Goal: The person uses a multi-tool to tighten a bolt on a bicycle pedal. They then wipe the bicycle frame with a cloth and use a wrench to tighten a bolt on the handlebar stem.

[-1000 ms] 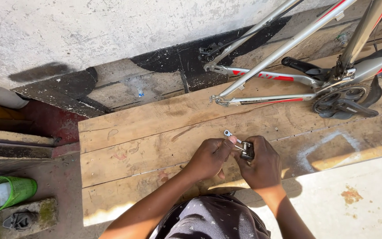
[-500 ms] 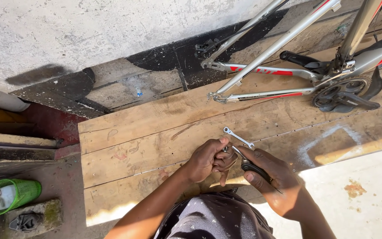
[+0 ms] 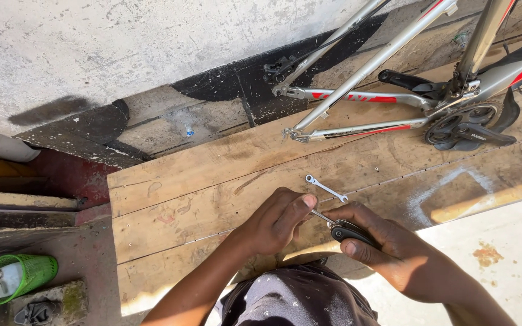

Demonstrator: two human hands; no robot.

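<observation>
**Multi-tool half unfolded over the planks**

Multi-tool (image 3: 350,232) sits clamped in our right hand (image 3: 394,253); our left hand (image 3: 276,220) pinches its extended bit. Just beyond the multi-tool, a small wrench (image 3: 326,188) lies untouched on the planks (image 3: 212,193); farther off, the bicycle frame (image 3: 406,90) waits.

Silver-and-red bike frame (image 3: 388,54), green basket (image 3: 19,276)

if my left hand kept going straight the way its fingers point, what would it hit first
Probably the right hand and the black folding multi-tool it grips. The left hand points right, fingertips already at the tool's thin metal bit. The small wrench lies just beyond that line.
</observation>
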